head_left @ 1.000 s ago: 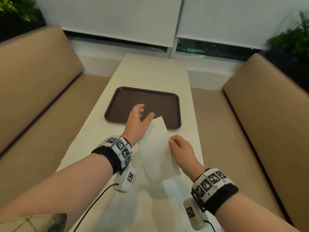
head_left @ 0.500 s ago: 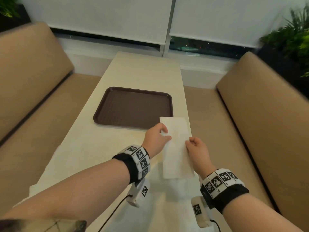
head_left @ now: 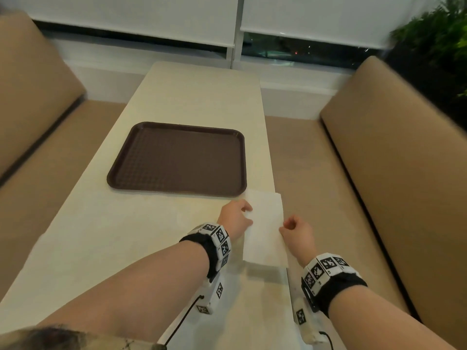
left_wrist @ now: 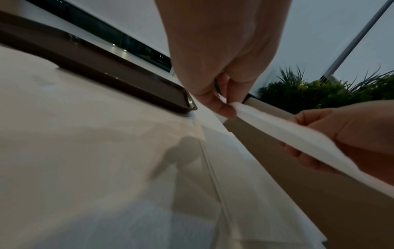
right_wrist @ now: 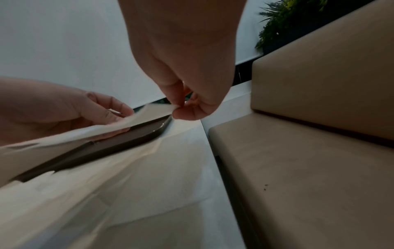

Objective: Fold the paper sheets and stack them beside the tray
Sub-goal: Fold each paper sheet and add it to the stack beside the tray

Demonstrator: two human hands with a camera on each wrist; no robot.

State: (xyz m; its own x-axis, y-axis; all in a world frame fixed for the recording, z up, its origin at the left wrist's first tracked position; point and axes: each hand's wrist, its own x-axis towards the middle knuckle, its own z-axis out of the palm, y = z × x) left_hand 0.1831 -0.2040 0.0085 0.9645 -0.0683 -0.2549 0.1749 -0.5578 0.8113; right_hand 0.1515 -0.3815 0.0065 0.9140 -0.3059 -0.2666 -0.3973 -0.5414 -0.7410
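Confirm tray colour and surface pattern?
Dark brown tray with a fine waffle-grid texture on its floor; clearest in the head view.

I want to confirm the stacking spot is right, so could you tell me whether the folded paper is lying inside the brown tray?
No, the folded paper is pinched between both hands just beyond the near right corner of the tray.
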